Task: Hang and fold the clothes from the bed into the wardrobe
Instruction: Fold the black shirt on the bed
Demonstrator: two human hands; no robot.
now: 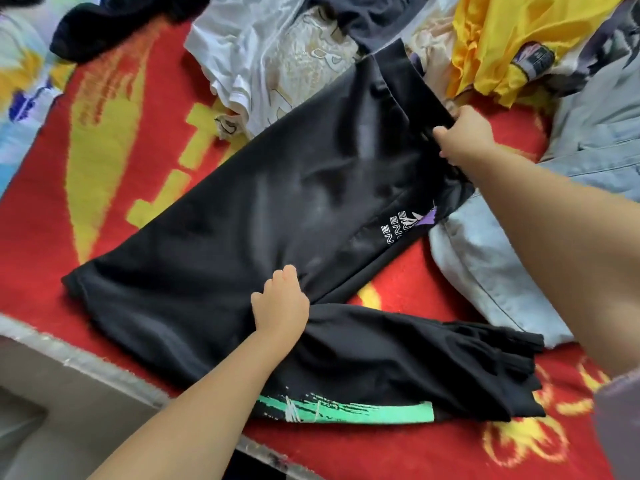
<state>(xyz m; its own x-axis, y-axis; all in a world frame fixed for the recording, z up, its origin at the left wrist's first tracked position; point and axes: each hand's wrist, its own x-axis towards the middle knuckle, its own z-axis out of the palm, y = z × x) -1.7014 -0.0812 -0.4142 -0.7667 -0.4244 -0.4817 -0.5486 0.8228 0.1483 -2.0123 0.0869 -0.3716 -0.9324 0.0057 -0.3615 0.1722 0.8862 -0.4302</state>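
black shorts (263, 202), white-purple print | red-yellow bedspread (114, 140) | yellow garment (491, 39)

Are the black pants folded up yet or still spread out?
Mostly spread out. The black pants lie flat across the red blanket; the left hand and right hand grip them.

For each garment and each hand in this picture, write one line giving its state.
Black shorts: spread flat, gripped at both ends.
Black garment with green print: folded.
White shirt: crumpled.
Yellow garment: crumpled.
Left hand: gripping the shorts.
Right hand: gripping the shorts.
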